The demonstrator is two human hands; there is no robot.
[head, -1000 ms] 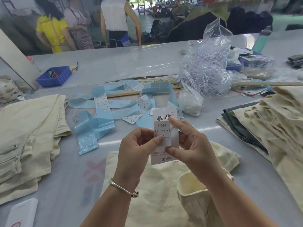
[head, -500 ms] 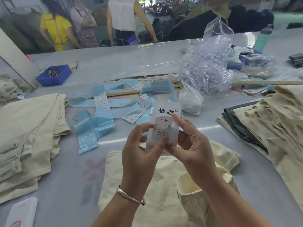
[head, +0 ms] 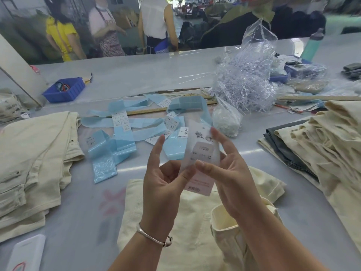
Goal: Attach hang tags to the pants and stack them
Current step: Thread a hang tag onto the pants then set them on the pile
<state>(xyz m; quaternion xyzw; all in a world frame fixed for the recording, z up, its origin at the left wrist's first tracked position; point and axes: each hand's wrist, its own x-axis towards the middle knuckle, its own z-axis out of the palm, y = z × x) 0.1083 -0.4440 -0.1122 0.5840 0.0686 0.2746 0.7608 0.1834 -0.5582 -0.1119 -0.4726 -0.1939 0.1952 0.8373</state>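
A white hang tag (head: 202,159) with a size sticker is held up in front of me, blurred by motion. My right hand (head: 228,173) pinches it between thumb and forefinger. My left hand (head: 162,178) touches the tag's lower left edge with its thumb, its forefinger raised and straight. Cream pants (head: 195,222) lie on the table below my hands. A stack of folded cream pants (head: 33,163) sits at the left. Another pile of cream pants (head: 328,145) lies at the right over a dark garment.
Blue sticker backing strips (head: 121,137) and loose size labels litter the table middle. A clear bag of plastic fasteners (head: 246,81) and a small white bag (head: 226,120) stand behind. A blue bin (head: 64,90) sits far left. A white phone (head: 25,253) lies near left. People stand beyond the table.
The tag has risen and tilted, and is now blurred. My left forefinger has lifted off the tag and points up; my right hand keeps its pinch.
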